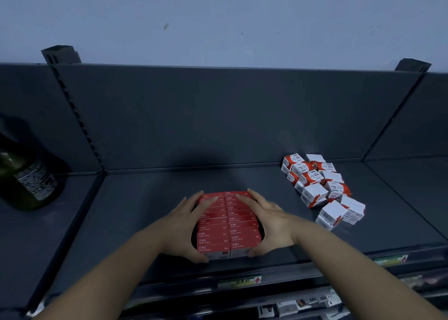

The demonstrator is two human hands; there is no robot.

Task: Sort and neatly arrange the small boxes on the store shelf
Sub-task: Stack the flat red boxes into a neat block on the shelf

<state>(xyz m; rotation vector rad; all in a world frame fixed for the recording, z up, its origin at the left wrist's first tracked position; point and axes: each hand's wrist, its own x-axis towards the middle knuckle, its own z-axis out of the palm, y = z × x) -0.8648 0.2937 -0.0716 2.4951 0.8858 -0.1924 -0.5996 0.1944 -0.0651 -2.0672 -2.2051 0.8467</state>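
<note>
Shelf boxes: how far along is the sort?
Done: the red boxes form a tidy two-column block. In hand: left hand and right hand press its sides, apparently squaring it. Left: the white boxes lie jumbled to the right on the shelf.

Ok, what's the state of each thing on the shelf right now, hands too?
Red boxes: packed in two neat columns, between both hands.
White and red boxes: loose jumbled heap at right, untouched.
Left hand: fingers straight, pressing the red boxes' left side.
Right hand: fingers straight, pressing their right side.
Bottle: standing in the left bay.
</note>
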